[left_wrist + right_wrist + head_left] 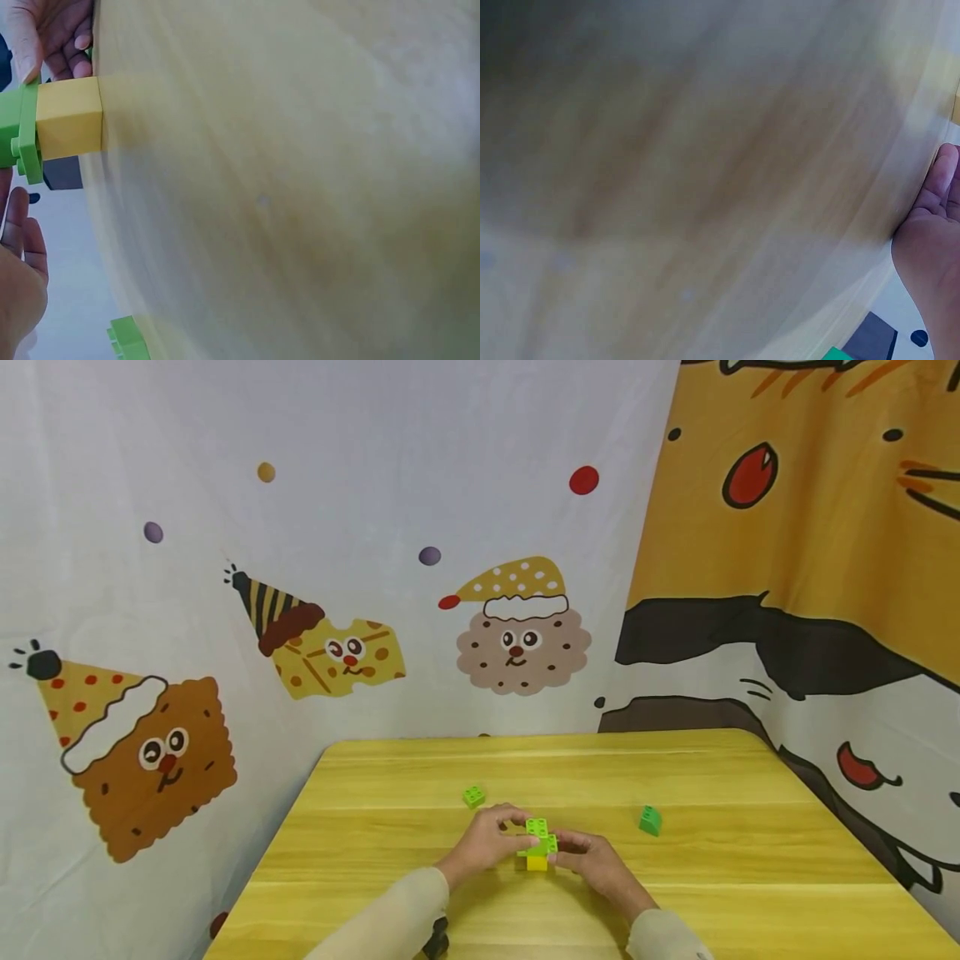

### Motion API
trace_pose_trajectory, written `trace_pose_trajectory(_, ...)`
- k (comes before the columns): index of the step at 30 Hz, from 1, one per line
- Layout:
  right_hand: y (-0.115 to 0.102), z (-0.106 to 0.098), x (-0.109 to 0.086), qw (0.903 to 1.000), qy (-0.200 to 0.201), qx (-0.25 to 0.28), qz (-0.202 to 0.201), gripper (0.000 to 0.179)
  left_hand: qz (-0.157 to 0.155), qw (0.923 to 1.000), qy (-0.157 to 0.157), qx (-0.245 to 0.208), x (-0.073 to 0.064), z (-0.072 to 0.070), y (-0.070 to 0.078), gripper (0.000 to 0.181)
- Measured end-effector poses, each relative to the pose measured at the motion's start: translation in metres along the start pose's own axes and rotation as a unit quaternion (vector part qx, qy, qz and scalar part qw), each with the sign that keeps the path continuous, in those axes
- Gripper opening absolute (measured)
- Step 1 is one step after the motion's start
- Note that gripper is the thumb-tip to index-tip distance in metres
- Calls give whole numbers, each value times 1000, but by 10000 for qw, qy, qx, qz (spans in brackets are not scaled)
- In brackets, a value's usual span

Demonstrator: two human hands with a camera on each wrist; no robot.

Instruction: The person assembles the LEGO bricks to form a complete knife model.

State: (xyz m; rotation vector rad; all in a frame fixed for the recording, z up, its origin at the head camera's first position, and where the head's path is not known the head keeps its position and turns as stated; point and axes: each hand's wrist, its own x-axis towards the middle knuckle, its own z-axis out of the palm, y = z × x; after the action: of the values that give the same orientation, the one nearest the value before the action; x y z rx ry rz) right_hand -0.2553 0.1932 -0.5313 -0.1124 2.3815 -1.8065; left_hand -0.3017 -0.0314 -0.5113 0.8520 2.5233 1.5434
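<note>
A small stack of toy building bricks stands on the table between the hands. Its base is a yellow brick (pixel 537 863); above it lies a wider lime-green brick (pixel 551 843), with another lime-green brick (pixel 536 827) on top. My left hand (pixel 487 839) pinches the top brick between thumb and index finger. From the right side, my right hand (pixel 596 862) grips the end of the wider green brick. In the left wrist view, the yellow brick (pixel 69 118) meets the tabletop. The right wrist view catches only part of the right hand (pixel 926 232).
A loose lime-green brick (pixel 474 797) lies beyond the left hand. Farther right is a darker green brick with a sloped side (pixel 650 820). The wooden table (pixel 375 777) ends at a cartoon-printed cloth (pixel 487 510). A dark object (pixel 437 938) shows beneath the left sleeve.
</note>
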Motion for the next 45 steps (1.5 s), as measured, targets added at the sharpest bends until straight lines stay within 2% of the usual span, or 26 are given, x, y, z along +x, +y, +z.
trace_pose_trajectory(8, -2, 0, -3, 10000, -28, 31, -3, 53, -56, 9998, -152, -135, 1, -2, 2, 31)
trace_pose_trajectory(15, -1, 0, -3, 10000, 7, 43, 31, 53, -222, 9991, -244, -277, 1, -5, 3, 47)
trace_pose_trajectory(22, -1, 0, -1, 9999, 124, 6, 91, 52, -266, 9989, -200, -330, 0, -14, 3, 41)
trace_pose_trajectory(28, 1, 1, 0, 9998, 195, -15, 94, 50, -281, 9992, -9, -294, 2, -25, 3, 45)
trace_pose_trajectory(38, 1, 1, 0, 9998, 179, -95, 88, 53, -246, 9985, 455, -151, 10, -38, -4, 37)
trace_pose_trajectory(45, 1, 1, -1, 9999, 71, -39, 104, 56, -541, 9963, 632, -222, 13, -50, -14, 43)
